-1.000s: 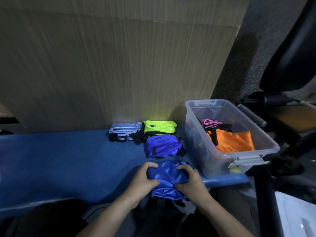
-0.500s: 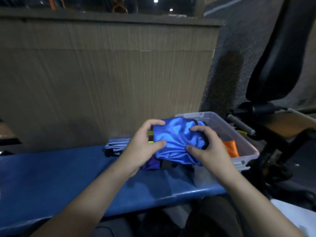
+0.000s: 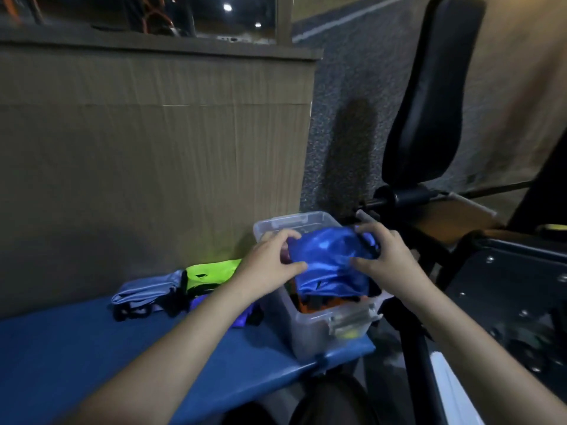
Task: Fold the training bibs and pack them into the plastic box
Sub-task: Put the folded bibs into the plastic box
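Observation:
A folded shiny blue bib (image 3: 328, 265) hangs just over the clear plastic box (image 3: 310, 326) at the right end of the blue bench. My left hand (image 3: 270, 259) grips its left edge and my right hand (image 3: 383, 256) grips its right edge. Under it, inside the box, an orange bib (image 3: 306, 306) shows. On the bench left of the box lie a folded neon green bib (image 3: 211, 273), a grey bib (image 3: 147, 291) and a purple bib (image 3: 199, 302) partly hidden by my left forearm.
The blue padded bench (image 3: 76, 348) runs left from the box. A brown corrugated board (image 3: 153, 164) stands behind it. Black gym equipment (image 3: 426, 96) with a padded back rises at the right, close to the box.
Both hands have lifted the blue bib from the bench's front edge and carried it right, over the box. The camera view has tilted upward.

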